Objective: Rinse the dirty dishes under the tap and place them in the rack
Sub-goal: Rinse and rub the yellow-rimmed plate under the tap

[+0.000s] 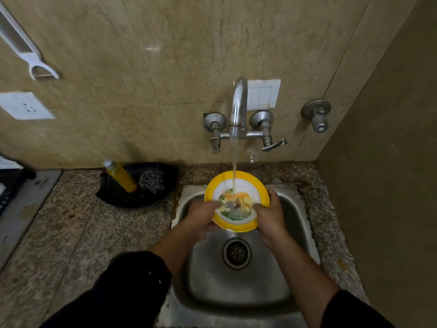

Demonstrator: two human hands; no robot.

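A small plate [238,181] with a yellow rim and a coloured picture in its middle is held tilted over the steel sink [236,292]. Water runs from the chrome tap [238,107] onto the plate's upper part. My left hand [201,217] grips the plate's left edge, with fingers reaching onto its face. My right hand [269,214] grips the right edge, thumb on the face. The sink basin below holds no other dishes; its drain [236,253] is in plain sight.
A black tray [113,197] behind the sink's left corner holds a yellow soap bottle [120,176] and a steel scrubber [151,182]. A dark rack edge [9,185] shows at far left on a grey board. Granite counter surrounds the sink; a wall stands at right.
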